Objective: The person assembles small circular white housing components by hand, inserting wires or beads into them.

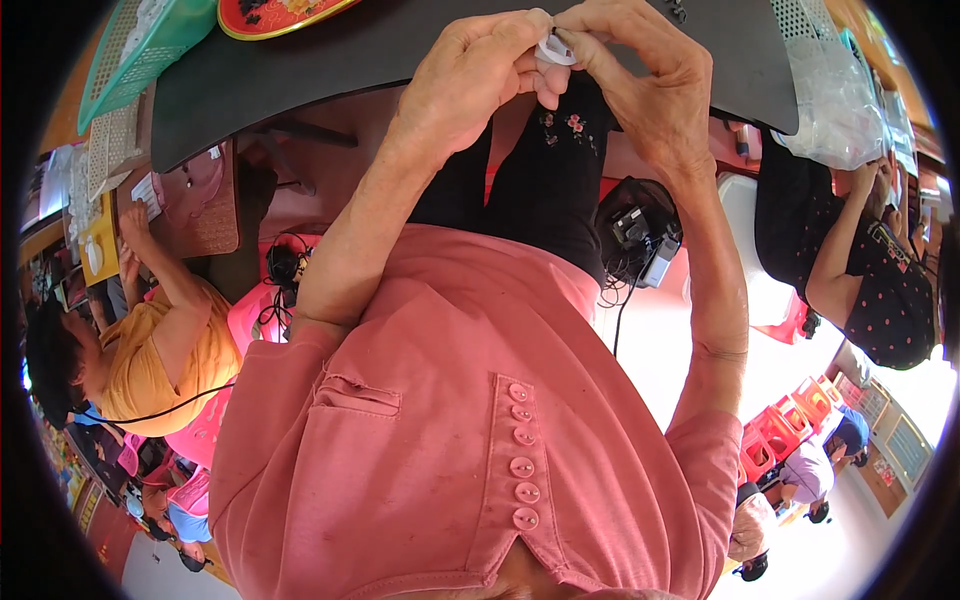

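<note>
I see the left hand and the right hand meeting above the near edge of the desk, fingertips of both pinched on 1 small white piece; its exact kind I can't make out. A red plate sits toward the desk's left edge. I judge the step as close 2-handed fingertip work on that piece; my next move calls for a steady left pinch and small right-finger adjustments.

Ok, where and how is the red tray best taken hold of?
Probably pinch the red tray by its yellow rim, coming from the side nearest the camera: that curved edge is bare, while small dark bits lie further in. The far side is cut off.
</note>
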A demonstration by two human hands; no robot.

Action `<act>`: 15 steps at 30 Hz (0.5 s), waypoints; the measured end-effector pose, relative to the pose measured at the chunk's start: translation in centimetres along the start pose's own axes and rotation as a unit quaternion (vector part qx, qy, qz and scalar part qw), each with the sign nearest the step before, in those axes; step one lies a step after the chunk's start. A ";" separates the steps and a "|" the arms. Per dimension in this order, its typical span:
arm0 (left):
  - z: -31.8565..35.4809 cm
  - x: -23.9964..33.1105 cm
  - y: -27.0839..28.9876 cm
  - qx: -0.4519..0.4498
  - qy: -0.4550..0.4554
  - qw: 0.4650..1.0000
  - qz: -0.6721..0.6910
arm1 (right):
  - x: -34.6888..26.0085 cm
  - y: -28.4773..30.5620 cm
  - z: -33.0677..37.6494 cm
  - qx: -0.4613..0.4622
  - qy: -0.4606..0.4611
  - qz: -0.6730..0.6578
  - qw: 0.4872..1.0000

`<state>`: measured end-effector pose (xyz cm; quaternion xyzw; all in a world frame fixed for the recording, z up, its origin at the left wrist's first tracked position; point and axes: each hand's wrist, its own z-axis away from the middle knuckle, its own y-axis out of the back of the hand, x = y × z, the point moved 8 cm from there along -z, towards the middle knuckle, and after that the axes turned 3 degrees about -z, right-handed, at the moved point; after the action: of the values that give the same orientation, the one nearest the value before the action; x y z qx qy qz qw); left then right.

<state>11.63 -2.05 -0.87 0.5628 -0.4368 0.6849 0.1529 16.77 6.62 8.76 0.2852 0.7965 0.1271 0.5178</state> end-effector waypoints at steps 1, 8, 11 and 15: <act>0.0 0.0 0.1 0.000 0.000 1.000 0.000 | 0.1 0.0 0.1 0.000 0.000 0.000 1.000; 0.2 0.0 -0.2 -0.020 0.037 0.998 0.045 | 0.3 0.1 0.9 -0.001 0.018 0.025 1.000; 0.2 0.2 -0.7 -0.032 0.040 0.998 0.032 | 2.7 -0.6 1.1 0.085 0.186 -0.028 0.979; 0.5 -0.2 -0.3 -0.017 0.035 0.999 0.017 | 0.3 -1.2 2.9 0.049 0.191 0.207 0.958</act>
<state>12.20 -2.21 -0.95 0.5278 -0.4525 0.6993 0.1662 18.94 5.57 6.74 0.4395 0.8093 0.2444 0.3036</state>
